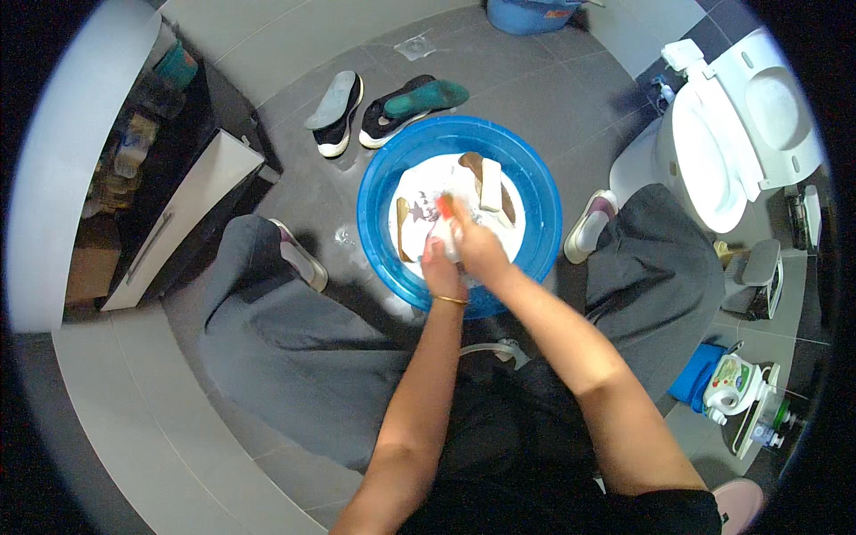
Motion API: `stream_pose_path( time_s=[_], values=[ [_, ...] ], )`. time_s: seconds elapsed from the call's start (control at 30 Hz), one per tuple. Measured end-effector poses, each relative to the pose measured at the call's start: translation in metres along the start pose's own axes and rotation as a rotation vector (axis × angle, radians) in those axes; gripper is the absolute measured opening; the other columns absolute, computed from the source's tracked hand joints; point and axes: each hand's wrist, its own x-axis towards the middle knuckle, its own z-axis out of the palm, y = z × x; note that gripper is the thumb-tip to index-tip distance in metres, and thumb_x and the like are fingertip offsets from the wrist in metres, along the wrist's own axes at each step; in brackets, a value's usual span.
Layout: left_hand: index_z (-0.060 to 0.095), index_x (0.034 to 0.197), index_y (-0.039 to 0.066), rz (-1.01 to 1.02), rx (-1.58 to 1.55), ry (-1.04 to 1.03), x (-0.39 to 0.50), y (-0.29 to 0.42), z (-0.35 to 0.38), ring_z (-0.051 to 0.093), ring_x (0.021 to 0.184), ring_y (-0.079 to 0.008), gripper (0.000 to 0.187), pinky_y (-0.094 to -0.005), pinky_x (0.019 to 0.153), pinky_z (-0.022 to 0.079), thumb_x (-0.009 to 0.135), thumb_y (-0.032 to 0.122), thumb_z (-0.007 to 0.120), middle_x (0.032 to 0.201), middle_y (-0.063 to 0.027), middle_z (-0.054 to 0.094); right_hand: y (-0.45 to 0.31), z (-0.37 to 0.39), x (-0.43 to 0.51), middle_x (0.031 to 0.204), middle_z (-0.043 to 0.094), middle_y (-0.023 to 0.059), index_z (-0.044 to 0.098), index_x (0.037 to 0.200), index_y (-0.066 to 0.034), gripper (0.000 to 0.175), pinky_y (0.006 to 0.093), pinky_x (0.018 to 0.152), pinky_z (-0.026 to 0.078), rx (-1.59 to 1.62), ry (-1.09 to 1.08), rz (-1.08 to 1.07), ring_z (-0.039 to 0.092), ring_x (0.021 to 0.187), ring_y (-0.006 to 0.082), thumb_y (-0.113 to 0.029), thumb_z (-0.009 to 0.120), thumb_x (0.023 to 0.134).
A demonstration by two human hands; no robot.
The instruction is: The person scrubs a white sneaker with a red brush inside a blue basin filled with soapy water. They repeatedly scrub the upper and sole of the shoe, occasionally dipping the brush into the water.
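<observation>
A round blue plastic basin (pixel 372 231) stands on the floor between the knees, with white suds (pixel 438 174) inside. My left hand (pixel 440 267) is closed on a whitish, sudsy item (pixel 444 239), perhaps a shoe, too blurred to name. My right hand (pixel 480 247) grips a blurred orange-red thing (pixel 445 204), possibly a brush, against or just above that item. A white block-shaped object (pixel 491 185) lies at the basin's right over a brown, partly sunken piece (pixel 472 162). Another tan, narrow piece (pixel 402 231) shows at the left in the suds.
Two black shoes (pixel 332 139) with a grey insole (pixel 334 100) and a green insole (pixel 426 99) lie beyond the basin. A toilet (pixel 709 154) stands right, an open cabinet door (pixel 187 214) left. A blue bucket (pixel 531 17) is at the back, bottles (pixel 732 384) lower right.
</observation>
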Motion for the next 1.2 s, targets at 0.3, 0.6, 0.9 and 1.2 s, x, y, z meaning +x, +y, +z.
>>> stream_pose_path(
  time_s=[0.3, 0.6, 0.9, 1.2],
  values=[
    [0.048, 0.129, -0.002, -0.042, -0.103, -0.086, -0.008, 0.001, 0.008, 0.057, 0.107, -0.0199, 0.035, -0.0322, 0.092, 0.046, 0.097, 0.011, 0.041, 0.121, -0.0112, 0.057, 0.028, -0.017, 0.018, 0.077, 0.067, 0.0129, 0.034, 0.146, -0.0186, 0.057, 0.042, 0.057, 0.05, 0.741, -0.048, 0.303, 0.063, 0.06, 0.0294, -0.017, 0.053, 0.092],
    [0.044, 0.132, -0.003, 0.089, 0.18, -0.395, -0.005, 0.039, 0.023, 0.057, 0.113, -0.0253, 0.046, -0.0375, 0.099, 0.043, 0.093, 0.022, 0.047, 0.126, -0.0174, 0.054, -0.002, -0.034, 0.01, 0.115, 0.063, 0.0101, 0.041, 0.142, -0.0112, 0.064, 0.0254, 0.083, 0.048, 0.973, -0.049, 0.313, 0.058, 0.097, 0.0125, -0.004, 0.065, 0.084],
    [0.044, 0.129, -0.004, -0.396, -0.689, -0.572, 0.039, 0.012, -0.022, 0.057, 0.107, -0.0304, 0.05, -0.0438, 0.094, 0.047, 0.095, 0.032, 0.037, 0.121, -0.0193, 0.056, -0.06, -0.052, -0.039, 0.108, 0.058, 0.0329, 0.027, 0.146, -0.0165, 0.055, 0.0466, 0.086, 0.048, 0.022, -0.229, 0.164, 0.059, 0.102, 0.0434, -0.028, 0.047, 0.096],
    [0.058, 0.114, -0.001, -0.379, -0.385, -0.022, 0.018, -0.004, 0.016, 0.06, 0.095, -0.0216, 0.047, -0.0316, 0.087, 0.047, 0.099, 0.037, 0.036, 0.1, -0.008, 0.062, -0.018, -0.034, -0.047, 0.098, 0.061, 0.0347, 0.03, 0.145, -0.0198, 0.048, 0.052, 0.088, 0.046, 0.071, -0.137, 0.175, 0.058, 0.098, 0.0482, -0.032, 0.038, 0.099]
  ],
)
